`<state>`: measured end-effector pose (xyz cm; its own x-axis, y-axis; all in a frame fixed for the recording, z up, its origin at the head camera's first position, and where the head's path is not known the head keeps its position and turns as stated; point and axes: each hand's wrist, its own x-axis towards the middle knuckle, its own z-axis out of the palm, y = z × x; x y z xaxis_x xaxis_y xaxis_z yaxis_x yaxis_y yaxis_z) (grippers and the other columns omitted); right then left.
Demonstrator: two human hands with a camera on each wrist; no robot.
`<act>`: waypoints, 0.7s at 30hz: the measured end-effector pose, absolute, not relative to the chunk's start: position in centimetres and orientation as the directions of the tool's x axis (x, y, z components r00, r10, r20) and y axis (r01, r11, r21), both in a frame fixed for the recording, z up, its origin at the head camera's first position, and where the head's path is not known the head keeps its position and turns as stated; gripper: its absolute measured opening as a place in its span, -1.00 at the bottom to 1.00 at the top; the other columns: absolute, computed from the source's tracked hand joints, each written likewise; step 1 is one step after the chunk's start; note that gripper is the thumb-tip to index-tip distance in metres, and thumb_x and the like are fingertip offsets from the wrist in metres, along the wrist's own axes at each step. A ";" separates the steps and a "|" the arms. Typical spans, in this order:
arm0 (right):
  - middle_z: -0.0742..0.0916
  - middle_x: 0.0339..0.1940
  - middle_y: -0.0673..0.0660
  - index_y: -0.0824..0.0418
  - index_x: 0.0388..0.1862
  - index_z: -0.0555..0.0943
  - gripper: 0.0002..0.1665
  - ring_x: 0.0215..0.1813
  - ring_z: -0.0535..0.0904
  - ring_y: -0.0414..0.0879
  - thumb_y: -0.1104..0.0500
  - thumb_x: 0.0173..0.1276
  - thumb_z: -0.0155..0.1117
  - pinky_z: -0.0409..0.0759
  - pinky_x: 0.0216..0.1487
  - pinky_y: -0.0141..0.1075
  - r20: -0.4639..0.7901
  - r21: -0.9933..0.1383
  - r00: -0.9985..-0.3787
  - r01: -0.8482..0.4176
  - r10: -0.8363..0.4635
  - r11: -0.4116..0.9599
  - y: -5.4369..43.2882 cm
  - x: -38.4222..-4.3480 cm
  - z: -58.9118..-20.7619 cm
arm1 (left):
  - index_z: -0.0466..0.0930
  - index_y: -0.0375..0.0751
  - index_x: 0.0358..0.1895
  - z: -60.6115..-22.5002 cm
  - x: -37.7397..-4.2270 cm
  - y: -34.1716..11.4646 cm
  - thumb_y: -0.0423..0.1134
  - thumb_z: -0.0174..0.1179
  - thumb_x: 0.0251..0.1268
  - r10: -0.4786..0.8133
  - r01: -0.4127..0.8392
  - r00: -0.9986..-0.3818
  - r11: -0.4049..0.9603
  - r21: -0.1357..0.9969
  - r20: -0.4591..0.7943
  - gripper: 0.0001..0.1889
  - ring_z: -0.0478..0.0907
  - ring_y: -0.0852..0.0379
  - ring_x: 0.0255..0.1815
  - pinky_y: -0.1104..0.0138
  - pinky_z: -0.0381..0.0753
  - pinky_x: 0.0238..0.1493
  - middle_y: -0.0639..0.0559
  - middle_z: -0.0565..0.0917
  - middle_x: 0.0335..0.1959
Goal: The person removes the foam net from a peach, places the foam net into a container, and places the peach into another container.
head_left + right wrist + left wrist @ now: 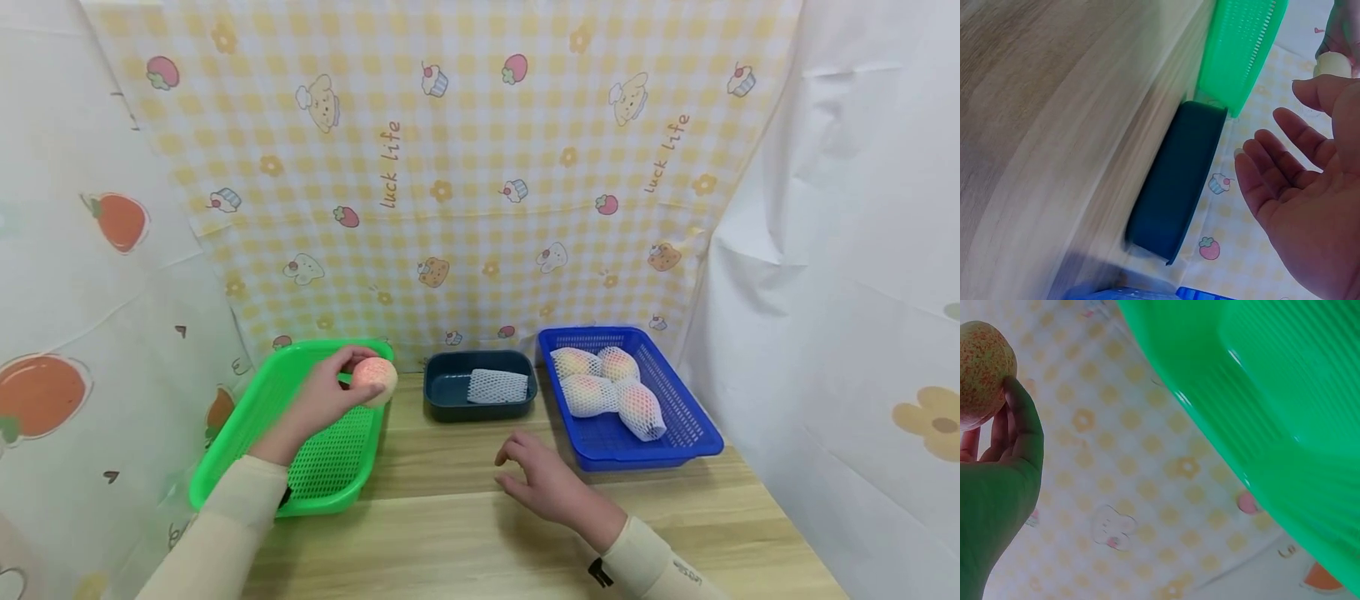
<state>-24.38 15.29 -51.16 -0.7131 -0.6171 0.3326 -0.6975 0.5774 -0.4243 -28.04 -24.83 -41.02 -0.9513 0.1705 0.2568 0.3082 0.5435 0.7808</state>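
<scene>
A bare peach (374, 381), pinkish red and pale yellow, is held by my left hand (327, 398) over the right side of the green basket (351, 483). In the left wrist view the thumb presses the side of the peach (985, 374), with other fingers behind it. My right hand (542, 479) hovers over the table in front of the dark teal bin (480, 412), its fingers loosely bent around nothing. The right wrist view shows that hand (1304, 181) with its palm bare.
A white foam net sleeve (498, 387) lies in the dark bin. The blue basket (630, 457) on the right holds several peaches (588, 393) in white foam nets. Behind stands a yellow checked cloth (480, 275), above the wooden table (465, 533).
</scene>
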 end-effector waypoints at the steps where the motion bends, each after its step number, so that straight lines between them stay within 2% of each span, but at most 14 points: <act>1: 0.65 -0.01 -0.08 0.15 0.02 0.70 -0.80 0.04 0.63 -0.14 0.18 0.53 0.54 0.70 0.07 -0.15 0.330 -0.426 -0.714 -0.696 -0.617 0.578 15.4 -24.4 -51.2 | 0.56 -0.15 0.43 -41.0 -28.3 -25.3 -0.03 0.51 0.49 0.165 0.299 -0.954 0.557 0.775 0.249 -0.42 0.62 -0.15 0.07 0.15 0.73 -0.22 -0.18 0.68 0.16; 8: 0.66 0.00 -0.08 0.15 0.02 0.70 -0.80 0.07 0.63 -0.17 0.16 0.55 0.53 0.72 0.10 -0.15 0.325 -0.422 -0.713 -0.697 -0.621 0.579 15.5 -24.3 -51.1 | 0.47 -0.21 0.49 -40.7 -30.5 -28.6 0.11 0.41 0.56 0.139 0.250 -0.968 0.638 0.728 0.211 -0.33 0.56 -0.21 0.24 0.10 0.67 -0.05 -0.25 0.64 0.24; 15: 0.67 -0.01 -0.06 0.17 0.02 0.71 -0.81 0.09 0.68 0.00 0.18 0.54 0.52 0.72 0.12 -0.12 0.303 -0.451 -0.724 -0.682 -0.620 0.576 15.7 -24.3 -51.3 | 0.42 -0.26 0.54 -41.0 -32.8 -31.0 0.18 0.38 0.57 0.099 0.198 -0.979 0.653 0.731 0.177 -0.25 0.53 -0.25 0.30 0.09 0.66 -0.02 -0.32 0.57 0.32; 21: 0.66 0.00 -0.09 0.16 0.05 0.71 -0.80 0.11 0.66 -0.09 0.14 0.57 0.50 0.71 0.18 -0.14 0.280 -0.453 -0.726 -0.677 -0.628 0.580 15.7 -24.3 -51.7 | 0.36 -0.37 0.52 -40.9 -34.2 -32.7 0.26 0.31 0.59 0.020 0.108 -0.991 0.685 0.720 0.130 -0.17 0.53 -0.37 0.31 -0.02 0.66 0.04 -0.44 0.49 0.41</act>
<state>-24.31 15.73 -51.73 -0.7262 -0.6277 0.2804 -0.6766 0.5804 -0.4532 -34.19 -32.69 -40.93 -0.9914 0.0203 0.1296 0.1082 0.6851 0.7203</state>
